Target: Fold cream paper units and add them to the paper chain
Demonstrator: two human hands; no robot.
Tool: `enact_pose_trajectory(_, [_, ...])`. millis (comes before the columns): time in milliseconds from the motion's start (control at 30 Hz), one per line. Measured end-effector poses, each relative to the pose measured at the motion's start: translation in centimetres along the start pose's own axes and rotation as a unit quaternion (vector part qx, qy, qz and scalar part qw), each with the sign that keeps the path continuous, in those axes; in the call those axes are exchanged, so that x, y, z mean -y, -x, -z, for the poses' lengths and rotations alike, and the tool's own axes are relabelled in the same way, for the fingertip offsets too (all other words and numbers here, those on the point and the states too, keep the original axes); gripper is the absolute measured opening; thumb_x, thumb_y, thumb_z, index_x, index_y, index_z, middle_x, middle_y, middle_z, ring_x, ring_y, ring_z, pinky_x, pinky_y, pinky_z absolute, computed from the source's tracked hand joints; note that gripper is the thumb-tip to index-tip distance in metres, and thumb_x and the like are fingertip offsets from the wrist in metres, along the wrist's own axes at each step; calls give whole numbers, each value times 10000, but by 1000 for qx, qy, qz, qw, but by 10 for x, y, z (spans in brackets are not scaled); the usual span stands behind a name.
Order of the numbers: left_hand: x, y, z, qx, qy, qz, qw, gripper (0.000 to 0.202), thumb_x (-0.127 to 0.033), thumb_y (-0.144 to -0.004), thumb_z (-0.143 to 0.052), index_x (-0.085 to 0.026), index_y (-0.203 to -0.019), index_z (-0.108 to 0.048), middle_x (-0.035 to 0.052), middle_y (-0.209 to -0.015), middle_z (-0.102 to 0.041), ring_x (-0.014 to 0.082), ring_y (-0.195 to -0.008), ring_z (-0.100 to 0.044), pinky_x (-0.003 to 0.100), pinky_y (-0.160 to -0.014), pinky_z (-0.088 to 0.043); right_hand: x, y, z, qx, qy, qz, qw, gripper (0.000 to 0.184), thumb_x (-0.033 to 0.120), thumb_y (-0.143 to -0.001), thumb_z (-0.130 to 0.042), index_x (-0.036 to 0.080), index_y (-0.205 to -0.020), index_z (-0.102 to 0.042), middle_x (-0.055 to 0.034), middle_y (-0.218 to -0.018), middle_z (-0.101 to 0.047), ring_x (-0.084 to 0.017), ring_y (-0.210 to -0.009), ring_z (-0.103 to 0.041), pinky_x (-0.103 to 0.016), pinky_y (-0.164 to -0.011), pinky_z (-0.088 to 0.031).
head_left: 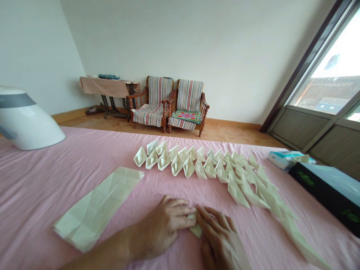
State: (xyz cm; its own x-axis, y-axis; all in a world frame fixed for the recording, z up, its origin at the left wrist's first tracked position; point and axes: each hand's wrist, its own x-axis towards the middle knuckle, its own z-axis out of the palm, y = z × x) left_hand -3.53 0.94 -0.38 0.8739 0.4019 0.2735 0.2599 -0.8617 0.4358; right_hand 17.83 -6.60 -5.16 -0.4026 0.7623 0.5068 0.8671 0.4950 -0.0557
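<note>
A small piece of folded paper (pixel 196 229), pale yellow-green, lies on the pink cloth, mostly covered by my hands. My left hand (pixel 165 225) grips its left side, with the fingers pressed down over it. From the right, my right hand (pixel 218 234) holds it too, the fingers close together and the thumb partly hidden. Beyond my hands stand several folded paper boats (pixel 176 165) in rows that curve towards me on the right. To the left, a stack of creased paper sheets (pixel 98 206) lies flat.
A white and grey kettle (pixel 39 125) stands at the far left of the pink-covered table (pixel 84 150). At the right are a tissue box (pixel 284 159) and a black box (pixel 326 191). Behind the table are two wooden chairs (pixel 160 93) and a cloth-covered side table (pixel 104 87).
</note>
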Motion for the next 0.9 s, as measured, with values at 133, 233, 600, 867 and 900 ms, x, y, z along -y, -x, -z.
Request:
enact_pose_trajectory(133, [2,-3,0,-75,81,78,991,425,40,-749,-465,-214,-1024,-667,52,-1088,-668,190,-1037,-585,333,-935,-421,4,-5,4,19,36,10,999,701,126,-615,-472,104,-1314,-517,-92,-1330,-574,-298,-1155,-580,-421,-835,-514])
enact_pose_trajectory(233, [0,-7,-1,-111,86,162,977,262,-9,-808,-489,-186,-896,-662,47,-932,-624,183,-919,-573,298,-850,-447,8,-8,6,5,59,16,998,665,163,-639,-488,87,-1300,-516,-124,-1337,-556,-313,-1162,-580,-443,-853,-502])
enact_pose_trajectory(600, [-3,-8,-6,-83,57,191,976,53,-151,-856,-644,-199,-871,-630,22,-941,-578,205,-973,-522,321,-882,-394,5,2,-4,-40,78,46,995,537,193,-737,-545,87,-1263,-545,-127,-1293,-603,-272,-1152,-590,-382,-910,-484])
enact_pose_trajectory(867, [1,-9,-5,-98,89,176,975,98,-134,-887,-593,-200,-851,-656,19,-889,-591,187,-917,-544,305,-855,-404,9,2,5,-61,-76,-43,994,365,99,-690,-553,206,-1035,-608,-64,-965,-678,-207,-825,-637,-320,-701,-501])
enact_pose_trajectory(900, [2,-8,-5,-100,93,174,975,108,-123,-884,-591,-201,-854,-659,18,-890,-592,185,-919,-545,302,-854,-404,10,1,5,-49,-78,-45,995,454,97,-674,-552,198,-1116,-586,-66,-962,-669,-208,-821,-628,-320,-697,-496])
